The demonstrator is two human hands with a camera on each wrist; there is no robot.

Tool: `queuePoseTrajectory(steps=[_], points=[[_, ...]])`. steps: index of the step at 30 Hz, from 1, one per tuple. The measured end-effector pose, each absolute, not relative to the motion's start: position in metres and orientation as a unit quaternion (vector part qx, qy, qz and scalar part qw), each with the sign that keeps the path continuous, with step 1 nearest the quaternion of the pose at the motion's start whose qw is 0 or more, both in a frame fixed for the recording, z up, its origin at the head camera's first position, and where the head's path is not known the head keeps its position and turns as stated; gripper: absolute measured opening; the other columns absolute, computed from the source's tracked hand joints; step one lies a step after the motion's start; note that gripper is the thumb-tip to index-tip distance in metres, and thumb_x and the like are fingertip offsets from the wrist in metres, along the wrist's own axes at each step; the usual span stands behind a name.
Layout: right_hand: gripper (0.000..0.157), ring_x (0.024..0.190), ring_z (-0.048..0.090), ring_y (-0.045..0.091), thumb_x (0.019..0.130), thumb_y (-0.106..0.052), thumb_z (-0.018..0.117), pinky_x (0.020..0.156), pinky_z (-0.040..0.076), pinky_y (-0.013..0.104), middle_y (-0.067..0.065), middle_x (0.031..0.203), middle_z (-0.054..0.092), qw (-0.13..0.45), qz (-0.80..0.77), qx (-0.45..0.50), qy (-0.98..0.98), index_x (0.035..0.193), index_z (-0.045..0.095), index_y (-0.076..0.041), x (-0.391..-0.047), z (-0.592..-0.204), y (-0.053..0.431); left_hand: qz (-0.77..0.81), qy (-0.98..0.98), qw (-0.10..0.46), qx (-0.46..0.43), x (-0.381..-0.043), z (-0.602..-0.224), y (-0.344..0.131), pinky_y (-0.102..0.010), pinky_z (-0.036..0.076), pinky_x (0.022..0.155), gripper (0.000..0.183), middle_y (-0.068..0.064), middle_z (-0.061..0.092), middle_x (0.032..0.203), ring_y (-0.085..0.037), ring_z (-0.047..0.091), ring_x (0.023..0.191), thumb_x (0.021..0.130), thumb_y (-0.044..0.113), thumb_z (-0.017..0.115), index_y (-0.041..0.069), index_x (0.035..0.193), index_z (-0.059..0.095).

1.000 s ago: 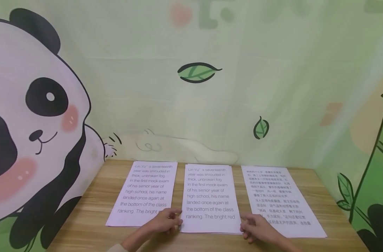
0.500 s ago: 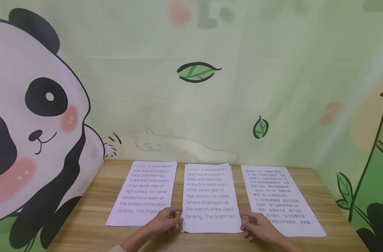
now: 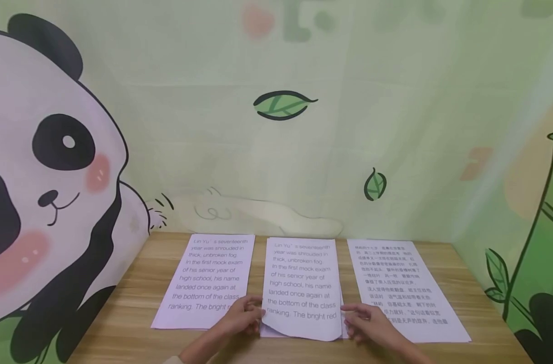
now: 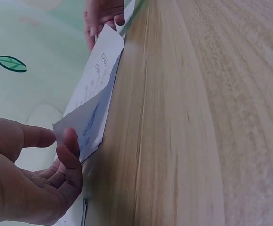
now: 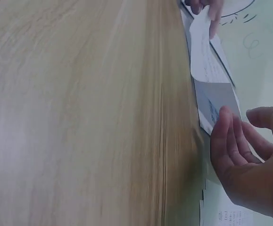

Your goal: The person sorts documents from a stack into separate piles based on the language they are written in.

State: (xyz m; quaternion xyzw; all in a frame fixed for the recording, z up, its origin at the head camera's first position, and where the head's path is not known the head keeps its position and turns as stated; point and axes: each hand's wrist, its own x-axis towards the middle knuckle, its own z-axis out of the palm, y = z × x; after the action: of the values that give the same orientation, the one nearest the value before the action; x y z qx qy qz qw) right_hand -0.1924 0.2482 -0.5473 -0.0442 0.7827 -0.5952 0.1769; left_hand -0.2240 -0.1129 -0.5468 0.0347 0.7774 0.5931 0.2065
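On the wooden table lies a middle stack of printed sheets. Its top sheet of paper, with large English text, is raised and curled along the lower edge. My left hand pinches its left edge, and in the left wrist view a corner sits between my fingertips. At the opposite edge, my right hand holds the paper between thumb and fingers. In the right wrist view, the sheet's greyish underside shows near those fingers. Part of a lower sheet peeks out beneath.
To the left lies another English-text stack, partly behind my left hand. A stack with Chinese text lies to the right, partly covered by my right hand. Behind the table hangs a green backdrop with a cartoon panda and leaves.
The middle top sheet's lower edge has lifted and curled, and the sheet has shifted slightly left, baring the sheet below. My right hand has moved slightly left; the side stacks lie unchanged.
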Motion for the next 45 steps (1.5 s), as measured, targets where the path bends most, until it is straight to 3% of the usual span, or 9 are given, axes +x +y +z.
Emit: queuePoseTrajectory(steps=[7, 16, 27, 35, 45], points=[[0.061, 0.095, 0.074, 0.021, 0.099, -0.02, 0.065, 0.083, 0.063, 0.039, 0.018, 0.113, 0.074, 0.204, -0.639, 0.013, 0.742, 0.143, 0.043, 0.016, -0.191, -0.545, 0.243, 0.589, 0.774, 0.226, 0.043, -0.221, -0.551, -0.115, -0.024, 0.048, 0.061, 0.064, -0.008, 0.071, 0.092, -0.012, 0.068, 0.065, 0.088, 0.001, 0.065, -0.011, 0.146, 0.04], [0.072, 0.093, 0.073, 0.018, 0.094, -0.011, 0.07, 0.083, 0.063, 0.038, 0.006, 0.102, 0.075, 0.225, -0.642, 0.017, 0.733, 0.147, 0.032, 0.019, -0.195, -0.544, 0.239, 0.599, 0.762, 0.233, 0.078, -0.217, -0.552, -0.116, -0.025, 0.05, 0.06, 0.046, -0.012, 0.074, 0.094, -0.016, 0.073, 0.069, 0.089, -0.003, 0.062, -0.006, 0.134, 0.053], [0.069, 0.09, 0.073, 0.02, 0.092, -0.009, 0.071, 0.08, 0.064, 0.038, 0.01, 0.104, 0.075, 0.212, -0.628, 0.036, 0.748, 0.146, 0.036, 0.017, -0.196, -0.544, 0.232, 0.628, 0.74, 0.227, 0.075, -0.217, -0.549, -0.117, -0.03, 0.06, 0.064, 0.048, -0.02, 0.072, 0.104, -0.022, 0.074, 0.075, 0.088, -0.008, 0.059, -0.012, 0.135, 0.05], [0.071, 0.09, 0.076, 0.026, 0.094, -0.009, 0.068, 0.08, 0.064, 0.038, 0.019, 0.109, 0.075, 0.234, -0.626, 0.05, 0.743, 0.147, 0.03, 0.02, -0.197, -0.548, 0.224, 0.649, 0.72, 0.236, 0.072, -0.214, -0.549, -0.121, -0.029, 0.06, 0.063, 0.049, -0.018, 0.071, 0.103, -0.021, 0.073, 0.074, 0.088, -0.008, 0.06, -0.012, 0.135, 0.05], [0.065, 0.089, 0.076, 0.028, 0.093, -0.003, 0.067, 0.077, 0.064, 0.038, 0.022, 0.107, 0.075, 0.222, -0.605, 0.04, 0.764, 0.143, 0.034, 0.021, -0.194, -0.55, 0.222, 0.636, 0.734, 0.228, 0.066, -0.21, -0.548, -0.128, -0.029, 0.058, 0.063, 0.044, -0.016, 0.068, 0.1, -0.019, 0.073, 0.073, 0.087, -0.006, 0.061, -0.01, 0.13, 0.054]])
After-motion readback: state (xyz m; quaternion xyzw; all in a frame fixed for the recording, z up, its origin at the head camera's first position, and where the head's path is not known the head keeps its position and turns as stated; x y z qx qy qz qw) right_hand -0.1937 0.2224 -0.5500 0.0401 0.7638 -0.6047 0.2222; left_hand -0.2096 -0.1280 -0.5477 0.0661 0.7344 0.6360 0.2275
